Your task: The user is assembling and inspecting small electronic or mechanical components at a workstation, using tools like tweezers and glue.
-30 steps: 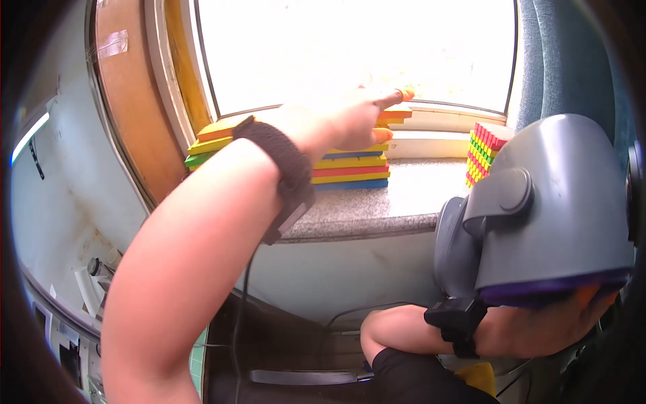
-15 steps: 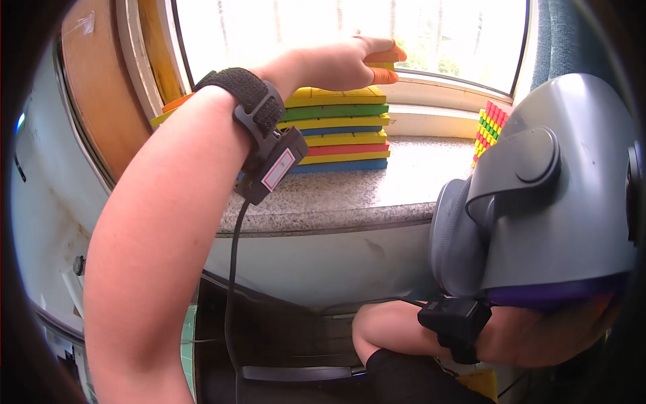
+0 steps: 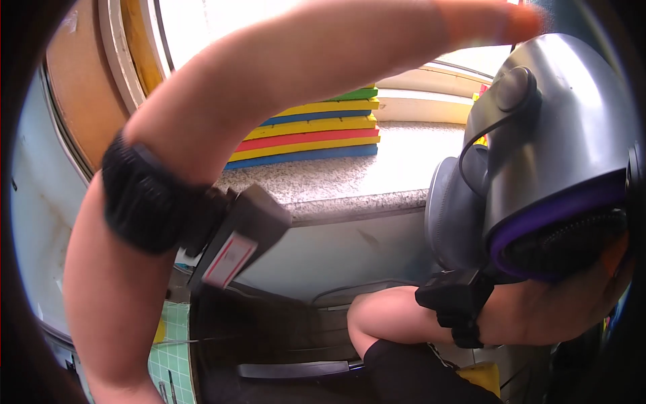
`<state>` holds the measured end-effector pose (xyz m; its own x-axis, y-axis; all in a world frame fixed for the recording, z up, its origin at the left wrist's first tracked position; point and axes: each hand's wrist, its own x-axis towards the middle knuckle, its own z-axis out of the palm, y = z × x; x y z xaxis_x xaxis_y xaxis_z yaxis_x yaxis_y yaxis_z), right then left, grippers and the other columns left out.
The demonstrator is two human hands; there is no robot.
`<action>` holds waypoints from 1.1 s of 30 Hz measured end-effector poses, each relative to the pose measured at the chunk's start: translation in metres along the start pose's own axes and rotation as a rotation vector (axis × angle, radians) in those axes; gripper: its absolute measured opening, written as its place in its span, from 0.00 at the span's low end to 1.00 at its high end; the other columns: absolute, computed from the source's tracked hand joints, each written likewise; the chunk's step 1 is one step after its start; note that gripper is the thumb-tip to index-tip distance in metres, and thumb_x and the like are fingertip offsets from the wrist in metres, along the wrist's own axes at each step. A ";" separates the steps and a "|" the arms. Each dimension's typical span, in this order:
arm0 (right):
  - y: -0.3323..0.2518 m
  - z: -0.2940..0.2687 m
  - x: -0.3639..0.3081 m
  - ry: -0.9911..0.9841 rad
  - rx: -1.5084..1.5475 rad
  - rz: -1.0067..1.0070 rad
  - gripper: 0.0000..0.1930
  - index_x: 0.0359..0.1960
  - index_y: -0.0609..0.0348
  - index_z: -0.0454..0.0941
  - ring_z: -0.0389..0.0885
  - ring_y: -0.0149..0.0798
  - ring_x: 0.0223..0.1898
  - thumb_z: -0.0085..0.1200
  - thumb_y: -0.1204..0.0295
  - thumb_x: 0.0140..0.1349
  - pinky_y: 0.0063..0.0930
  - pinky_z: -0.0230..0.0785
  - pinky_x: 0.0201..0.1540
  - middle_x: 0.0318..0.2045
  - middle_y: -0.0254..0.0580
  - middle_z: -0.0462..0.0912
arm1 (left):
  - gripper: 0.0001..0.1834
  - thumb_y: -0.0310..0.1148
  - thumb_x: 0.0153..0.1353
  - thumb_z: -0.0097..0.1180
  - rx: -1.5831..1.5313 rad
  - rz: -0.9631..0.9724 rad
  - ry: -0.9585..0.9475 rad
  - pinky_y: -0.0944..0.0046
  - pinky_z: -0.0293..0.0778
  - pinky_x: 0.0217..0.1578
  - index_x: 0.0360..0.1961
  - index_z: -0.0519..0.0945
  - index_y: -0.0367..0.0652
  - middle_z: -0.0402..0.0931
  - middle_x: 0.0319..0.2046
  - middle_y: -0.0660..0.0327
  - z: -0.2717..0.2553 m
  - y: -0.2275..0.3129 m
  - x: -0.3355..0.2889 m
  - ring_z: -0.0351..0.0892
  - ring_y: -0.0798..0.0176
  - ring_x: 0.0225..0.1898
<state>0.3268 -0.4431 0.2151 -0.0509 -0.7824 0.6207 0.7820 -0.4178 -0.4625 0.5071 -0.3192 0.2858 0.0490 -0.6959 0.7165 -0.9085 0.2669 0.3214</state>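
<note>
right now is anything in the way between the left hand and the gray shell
Nothing visible stands between the left hand and the gray shell: the blurred orange fingers appear just above its top edge, though contact cannot be judged.

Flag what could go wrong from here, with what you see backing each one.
1. Bump: the left hand's orange fingertips are blurred near the top of the grey shell and might knock it.
2. Slip: the right hand is below the shell's purple rim, fingers mostly hidden, so a weak grip could go unnoticed.
3. Brush: the left hand partly covers the stack of coloured slabs; contact might shift it, though depth is unclear.
</note>
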 end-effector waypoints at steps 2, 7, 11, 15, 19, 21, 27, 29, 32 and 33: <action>0.003 0.004 -0.004 0.000 0.012 0.025 0.23 0.67 0.66 0.71 0.81 0.60 0.59 0.48 0.63 0.78 0.58 0.79 0.61 0.61 0.64 0.78 | 0.32 0.53 0.65 0.68 -0.034 -0.064 -0.020 0.59 0.79 0.47 0.65 0.79 0.47 0.81 0.51 0.49 -0.005 0.010 -0.004 0.82 0.60 0.47; -0.010 0.010 -0.019 0.021 0.052 0.049 0.24 0.68 0.66 0.70 0.81 0.62 0.60 0.47 0.62 0.78 0.60 0.79 0.61 0.61 0.65 0.77 | 0.36 0.51 0.59 0.73 -0.117 -0.185 -0.080 0.61 0.79 0.48 0.65 0.78 0.47 0.82 0.48 0.51 -0.018 0.055 -0.017 0.83 0.60 0.46; -0.017 0.004 -0.032 0.037 0.119 0.106 0.25 0.68 0.67 0.69 0.81 0.63 0.60 0.46 0.60 0.79 0.62 0.79 0.61 0.62 0.66 0.76 | 0.40 0.50 0.54 0.76 -0.143 -0.314 -0.126 0.62 0.79 0.49 0.65 0.78 0.48 0.83 0.46 0.52 -0.022 0.098 -0.036 0.83 0.60 0.45; -0.017 0.004 -0.039 0.040 -0.049 -0.327 0.19 0.64 0.67 0.77 0.82 0.45 0.55 0.50 0.77 0.74 0.42 0.78 0.60 0.60 0.50 0.80 | 0.46 0.46 0.44 0.81 -0.284 -0.331 -0.157 0.62 0.79 0.49 0.66 0.77 0.49 0.83 0.46 0.51 0.002 0.125 -0.043 0.84 0.58 0.44; -0.006 -0.024 -0.041 -0.270 0.420 -0.241 0.27 0.78 0.59 0.58 0.67 0.59 0.72 0.41 0.76 0.78 0.59 0.63 0.73 0.75 0.65 0.62 | 0.39 0.36 0.43 0.79 0.202 0.292 0.241 0.63 0.79 0.49 0.59 0.79 0.43 0.81 0.48 0.56 0.011 0.099 -0.058 0.84 0.58 0.47; -0.023 -0.010 -0.067 -0.182 0.640 -0.108 0.35 0.80 0.63 0.50 0.40 0.69 0.81 0.41 0.55 0.80 0.78 0.30 0.77 0.80 0.66 0.47 | 0.36 0.36 0.49 0.73 0.345 0.245 0.204 0.61 0.78 0.52 0.61 0.78 0.41 0.79 0.51 0.53 -0.035 0.114 -0.064 0.82 0.56 0.50; -0.030 -0.039 -0.056 0.407 -0.126 -0.828 0.33 0.75 0.63 0.59 0.47 0.61 0.80 0.46 0.53 0.77 0.66 0.33 0.79 0.79 0.58 0.52 | 0.28 0.36 0.67 0.54 0.292 0.282 0.200 0.55 0.77 0.60 0.67 0.74 0.35 0.75 0.60 0.47 -0.094 0.071 -0.119 0.78 0.51 0.61; -0.031 -0.058 -0.063 0.314 -0.223 -0.790 0.34 0.76 0.62 0.58 0.49 0.61 0.79 0.51 0.55 0.76 0.62 0.39 0.79 0.79 0.56 0.53 | 0.27 0.36 0.73 0.47 0.350 0.273 0.200 0.52 0.76 0.63 0.69 0.73 0.32 0.74 0.63 0.44 -0.114 0.079 -0.133 0.77 0.50 0.64; 0.000 -0.068 -0.076 -0.074 -0.692 -0.628 0.57 0.80 0.58 0.48 0.56 0.58 0.77 0.77 0.62 0.55 0.50 0.59 0.75 0.79 0.53 0.53 | 0.25 0.30 0.78 0.37 0.444 0.286 0.173 0.45 0.74 0.68 0.69 0.70 0.24 0.70 0.69 0.39 -0.146 0.089 -0.153 0.73 0.43 0.69; 0.006 -0.073 -0.073 -0.241 -0.803 -0.585 0.65 0.81 0.57 0.45 0.55 0.56 0.77 0.82 0.62 0.48 0.50 0.60 0.74 0.79 0.52 0.53 | 0.26 0.31 0.78 0.38 0.548 0.318 0.202 0.44 0.74 0.68 0.70 0.71 0.28 0.70 0.69 0.39 -0.141 0.079 -0.150 0.74 0.44 0.69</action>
<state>0.2898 -0.4226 0.1211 -0.0953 -0.2796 0.9554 0.0232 -0.9601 -0.2787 0.4868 -0.0992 0.2909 -0.2278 -0.4860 0.8437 -0.9685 0.0238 -0.2478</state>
